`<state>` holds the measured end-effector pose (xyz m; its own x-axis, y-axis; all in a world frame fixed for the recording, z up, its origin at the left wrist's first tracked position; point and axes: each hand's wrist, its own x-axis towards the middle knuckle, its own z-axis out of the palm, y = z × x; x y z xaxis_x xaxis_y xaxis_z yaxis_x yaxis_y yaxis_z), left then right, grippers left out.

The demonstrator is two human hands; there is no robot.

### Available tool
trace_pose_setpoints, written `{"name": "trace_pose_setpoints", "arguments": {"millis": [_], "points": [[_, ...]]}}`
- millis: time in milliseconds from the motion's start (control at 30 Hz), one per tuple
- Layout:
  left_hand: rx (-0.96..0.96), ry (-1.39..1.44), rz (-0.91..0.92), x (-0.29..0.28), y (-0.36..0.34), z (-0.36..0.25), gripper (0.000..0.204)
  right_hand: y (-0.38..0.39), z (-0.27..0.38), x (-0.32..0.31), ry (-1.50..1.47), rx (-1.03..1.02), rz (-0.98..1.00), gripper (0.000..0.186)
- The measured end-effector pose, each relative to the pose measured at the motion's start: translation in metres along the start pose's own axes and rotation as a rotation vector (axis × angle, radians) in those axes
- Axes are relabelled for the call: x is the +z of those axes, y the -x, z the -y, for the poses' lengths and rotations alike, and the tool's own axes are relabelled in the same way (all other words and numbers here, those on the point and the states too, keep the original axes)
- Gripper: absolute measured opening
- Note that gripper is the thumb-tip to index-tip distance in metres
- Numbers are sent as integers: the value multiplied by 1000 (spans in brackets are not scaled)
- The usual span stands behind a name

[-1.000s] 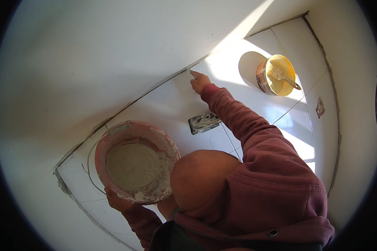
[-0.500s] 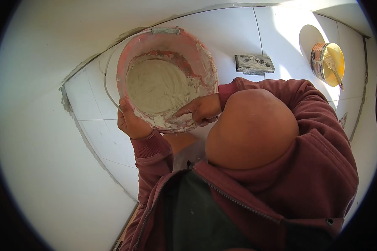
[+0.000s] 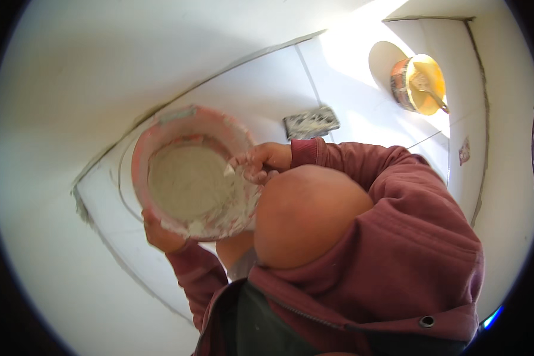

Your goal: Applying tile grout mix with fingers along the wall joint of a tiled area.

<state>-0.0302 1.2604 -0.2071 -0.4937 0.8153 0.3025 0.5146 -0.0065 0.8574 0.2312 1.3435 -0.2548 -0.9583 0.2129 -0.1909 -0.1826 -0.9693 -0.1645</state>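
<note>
Bucket rim (image 3: 139, 172) meets left hand (image 3: 161, 232) (open floor (image 3: 267, 121) between bucket and block (image 3: 311, 123)).

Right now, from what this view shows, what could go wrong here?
The pale dab, apparently paste, at the right hand's fingertips could drop onto the white tiles if carried away from the bucket.
The left hand grips the bucket at one side of its rim, so a hard pull might tip it.
The right sleeve appears close to the smeared float and might brush it.
</note>
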Motion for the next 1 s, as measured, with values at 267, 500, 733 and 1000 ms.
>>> {"name": "trace_pose_setpoints", "arguments": {"millis": [267,500,733,1000], "points": [[-452,407,11,15,-8,-50,47,177,142,-129,8,-1272,-1311,59],[-461,493,91,13,-4,-50,49,157,147,-148,571,-810,-1542,64],[-451,472,76,9,-7,-41,49,200,174,-144,186,-1084,-1585,67],[-472,683,180,9,-15,-44,52,97,148,-174,788,-759,-1734,72]]}}
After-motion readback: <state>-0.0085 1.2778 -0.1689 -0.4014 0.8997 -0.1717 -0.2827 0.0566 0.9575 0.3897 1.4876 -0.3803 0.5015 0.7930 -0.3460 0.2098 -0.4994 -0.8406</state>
